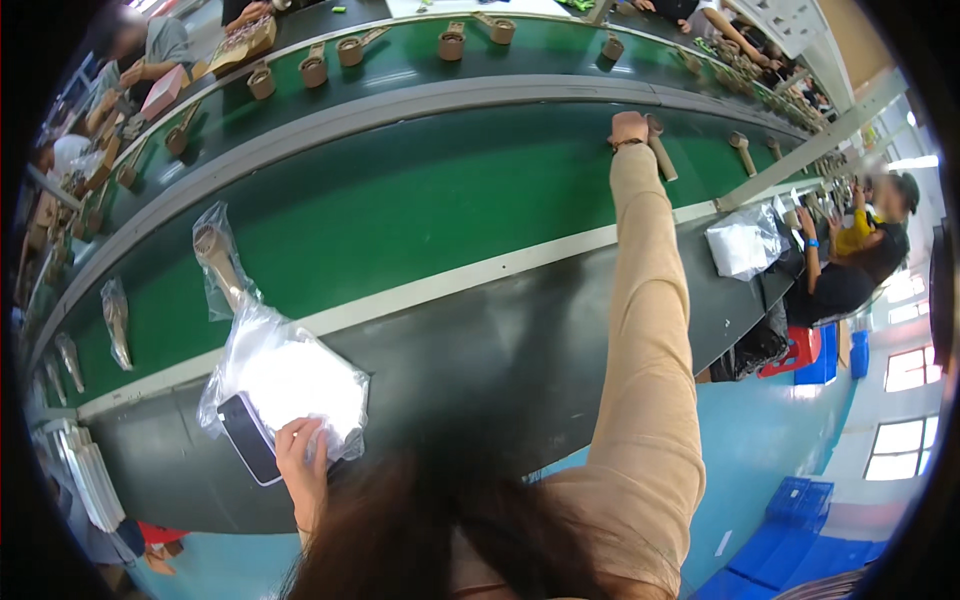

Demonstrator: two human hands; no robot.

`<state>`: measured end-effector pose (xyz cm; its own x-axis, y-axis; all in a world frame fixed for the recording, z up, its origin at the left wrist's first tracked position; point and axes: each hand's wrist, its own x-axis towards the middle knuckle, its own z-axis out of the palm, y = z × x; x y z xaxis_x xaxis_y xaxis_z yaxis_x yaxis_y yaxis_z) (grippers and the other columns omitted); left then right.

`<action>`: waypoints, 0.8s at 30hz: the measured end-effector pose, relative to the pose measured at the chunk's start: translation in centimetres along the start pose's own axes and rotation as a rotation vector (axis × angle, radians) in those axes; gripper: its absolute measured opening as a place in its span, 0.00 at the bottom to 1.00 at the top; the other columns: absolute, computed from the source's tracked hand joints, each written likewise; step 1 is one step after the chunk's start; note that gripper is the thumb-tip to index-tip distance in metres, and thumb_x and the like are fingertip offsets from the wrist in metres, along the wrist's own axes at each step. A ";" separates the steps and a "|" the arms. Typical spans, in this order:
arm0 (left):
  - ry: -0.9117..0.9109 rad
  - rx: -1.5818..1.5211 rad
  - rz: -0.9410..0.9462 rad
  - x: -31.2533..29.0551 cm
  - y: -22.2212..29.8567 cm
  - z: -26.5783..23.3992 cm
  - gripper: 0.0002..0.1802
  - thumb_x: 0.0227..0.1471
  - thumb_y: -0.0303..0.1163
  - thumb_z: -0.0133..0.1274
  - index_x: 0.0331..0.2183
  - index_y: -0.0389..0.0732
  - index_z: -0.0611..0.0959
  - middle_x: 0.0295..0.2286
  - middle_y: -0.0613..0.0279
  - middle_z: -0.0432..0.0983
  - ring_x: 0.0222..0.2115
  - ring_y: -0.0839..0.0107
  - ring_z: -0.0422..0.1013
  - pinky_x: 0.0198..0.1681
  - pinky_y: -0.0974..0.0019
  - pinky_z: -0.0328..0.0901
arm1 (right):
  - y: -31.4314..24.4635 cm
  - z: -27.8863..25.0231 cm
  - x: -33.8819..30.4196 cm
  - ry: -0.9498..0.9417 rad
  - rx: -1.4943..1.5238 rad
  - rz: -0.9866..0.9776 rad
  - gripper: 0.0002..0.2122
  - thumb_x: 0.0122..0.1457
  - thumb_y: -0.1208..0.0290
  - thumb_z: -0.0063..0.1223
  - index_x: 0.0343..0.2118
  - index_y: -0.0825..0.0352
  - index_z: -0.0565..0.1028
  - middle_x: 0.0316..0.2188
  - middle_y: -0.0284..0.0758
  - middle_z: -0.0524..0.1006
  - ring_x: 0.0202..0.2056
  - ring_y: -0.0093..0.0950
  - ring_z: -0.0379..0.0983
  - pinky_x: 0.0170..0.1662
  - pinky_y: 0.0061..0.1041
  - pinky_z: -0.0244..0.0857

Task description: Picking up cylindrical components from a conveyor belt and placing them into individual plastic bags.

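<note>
My right arm, in a beige sleeve, stretches far across the green conveyor belt. At its end my right hand (628,128) is closed at the head of a beige handheld fan (664,158), whose handle points back toward me; the fingertips are hidden. My left hand (302,455) bends its fingers and thumb onto the near corner of a stack of clear plastic bags (300,385) on the dark worktop. Beside that hand lies a phone (250,440), partly against the bags. Just beyond the stack, a bagged fan (222,262) rests on the belt.
More bagged fans (116,322) lie on the belt at left, and an unbagged fan (742,152) at right. A raised second belt (400,65) carries several fans. Another bag pile (745,243) sits at right. A co-worker (860,250) sits beyond it; blue crates (800,500) stand on the floor.
</note>
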<state>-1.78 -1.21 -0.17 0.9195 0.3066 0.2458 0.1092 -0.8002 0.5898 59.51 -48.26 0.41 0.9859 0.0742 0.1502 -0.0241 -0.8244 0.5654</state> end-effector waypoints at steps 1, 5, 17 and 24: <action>-0.002 0.006 -0.033 -0.2 0.4 -0.1 0.11 0.45 0.18 0.57 0.35 0.36 0.81 0.35 0.54 0.74 0.37 0.60 0.72 0.41 0.64 0.67 | -0.3 -0.6 -0.4 -0.037 -0.041 0.029 0.11 0.53 0.61 0.57 0.36 0.59 0.81 0.40 0.33 0.80 0.42 0.33 0.78 0.35 0.39 0.74; -0.067 -0.053 -0.129 0.2 1.1 0.3 0.13 0.44 0.22 0.58 0.37 0.35 0.81 0.35 0.54 0.75 0.39 0.57 0.71 0.42 0.62 0.66 | 1.7 -2.7 -3.4 -0.136 -0.070 -0.074 0.11 0.59 0.69 0.48 0.41 0.59 0.80 0.43 0.38 0.79 0.46 0.36 0.76 0.43 0.42 0.72; -0.084 -0.296 -0.079 1.1 0.0 0.2 0.16 0.47 0.24 0.56 0.41 0.38 0.81 0.39 0.61 0.74 0.26 0.68 0.70 0.33 0.68 0.67 | -6.7 -18.1 -34.4 0.327 1.865 -0.201 0.20 0.56 0.68 0.55 0.50 0.68 0.65 0.46 0.39 0.70 0.45 0.27 0.69 0.46 0.24 0.64; -0.021 -0.344 -0.005 0.7 0.4 -1.8 0.17 0.47 0.22 0.55 0.43 0.38 0.81 0.41 0.60 0.74 0.29 0.70 0.71 0.34 0.69 0.66 | -19.4 -26.8 -52.3 0.190 2.136 -0.252 0.30 0.44 0.84 0.57 0.52 0.70 0.60 0.48 0.40 0.67 0.49 0.31 0.68 0.53 0.29 0.65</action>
<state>-1.77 -0.37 1.67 0.9272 0.2965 0.2288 -0.0171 -0.5768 0.8167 3.94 -21.12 3.31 0.9104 0.1817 0.3718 0.3761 0.0117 -0.9265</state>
